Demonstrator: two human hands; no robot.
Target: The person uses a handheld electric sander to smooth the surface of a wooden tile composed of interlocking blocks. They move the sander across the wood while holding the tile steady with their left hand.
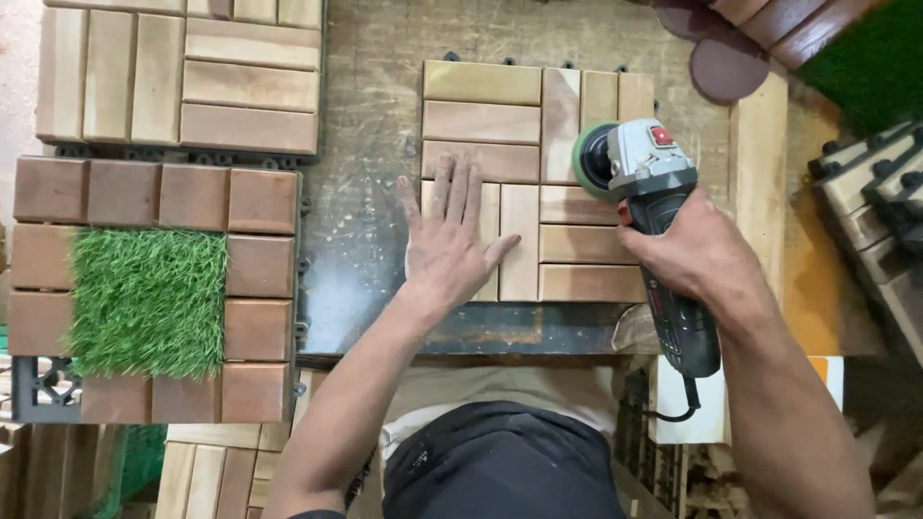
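A pale wooden deck tile (pixel 538 183), made of slats laid in alternating directions on a black plastic base, is seen lying flat on the scuffed dark worktop (pixel 361 221), roughly in the middle of the view. The left hand (pixel 447 240) is pressed flat on the tile's lower left part, fingers spread and extended; nothing is grasped by it. The right hand (pixel 697 252) is clenched around the dark body of a grey angle grinder (pixel 654 207), so its grip is closed on the tool. The grinder's green-backed sanding disc (pixel 591 159) is held tilted on edge against the tile's upper right slats, with the red switch turned upward.

To the left, a darker brown tile with a square of artificial grass (pixel 149 300) set in its centre is laid at the worktop's edge, and another pale slatted tile (pixel 183 72) lies beyond it. At the upper right, 2 round brown sanding discs (pixel 726 62) are seen beside a wooden plank (pixel 761 159). At the far right, a stack of tiles (pixel 880 202) is shown with black bases facing up.
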